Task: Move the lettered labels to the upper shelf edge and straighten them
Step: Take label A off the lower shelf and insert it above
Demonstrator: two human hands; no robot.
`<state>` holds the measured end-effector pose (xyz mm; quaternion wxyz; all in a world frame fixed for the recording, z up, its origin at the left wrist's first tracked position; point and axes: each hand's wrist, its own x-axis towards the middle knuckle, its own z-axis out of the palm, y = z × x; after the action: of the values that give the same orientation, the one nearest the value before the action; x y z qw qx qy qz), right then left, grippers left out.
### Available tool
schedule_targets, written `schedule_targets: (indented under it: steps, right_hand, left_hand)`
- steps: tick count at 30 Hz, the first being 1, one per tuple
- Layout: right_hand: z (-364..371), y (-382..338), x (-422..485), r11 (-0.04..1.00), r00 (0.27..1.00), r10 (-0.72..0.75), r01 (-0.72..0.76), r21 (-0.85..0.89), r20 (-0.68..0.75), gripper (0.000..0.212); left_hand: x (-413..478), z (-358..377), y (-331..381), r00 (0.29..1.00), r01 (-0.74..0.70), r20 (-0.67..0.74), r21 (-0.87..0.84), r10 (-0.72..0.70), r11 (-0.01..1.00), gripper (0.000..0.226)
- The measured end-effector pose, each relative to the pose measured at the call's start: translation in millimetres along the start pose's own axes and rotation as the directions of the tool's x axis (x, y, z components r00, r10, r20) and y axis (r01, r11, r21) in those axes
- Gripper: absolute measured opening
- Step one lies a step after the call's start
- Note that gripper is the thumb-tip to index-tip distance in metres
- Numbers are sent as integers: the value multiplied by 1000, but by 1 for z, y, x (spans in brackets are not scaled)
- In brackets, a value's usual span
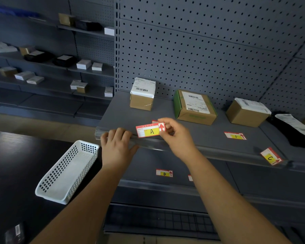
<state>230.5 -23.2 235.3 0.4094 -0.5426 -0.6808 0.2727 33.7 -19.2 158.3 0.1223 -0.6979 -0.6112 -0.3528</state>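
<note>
My right hand (174,136) pinches the right end of a red-and-yellow label marked A (149,131), held just above the upper shelf edge (218,153); another red label peeks out behind it. My left hand (117,145) rests with fingers curled over that edge's left end, holding nothing loose. Label F (235,135) lies flat on the upper shelf. Label C (271,156) sits tilted at the edge on the right. Label D (164,173) lies on the lower shelf, with another label partly hidden behind my right forearm.
Three cardboard parcels (142,94) (195,106) (247,112) stand at the back of the upper shelf, and a black bag with a paper slip (296,129) lies at far right. A white perforated basket (68,171) sits on the dark surface at left. More shelves with boxes stand behind.
</note>
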Motion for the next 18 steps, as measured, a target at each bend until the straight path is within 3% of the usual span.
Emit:
schedule_targets:
  steps: [11, 18]
  right_hand:
    - [17, -16, 0, 959, 995, -91, 100, -265, 46, 36]
    - [23, -21, 1, 931, 990, -131, 138, -339, 42, 36]
  left_hand:
    - [3, -18, -13, 993, 30, 120, -162, -11, 986, 35]
    - [4, -26, -17, 983, 18, 185, -196, 19, 980, 38]
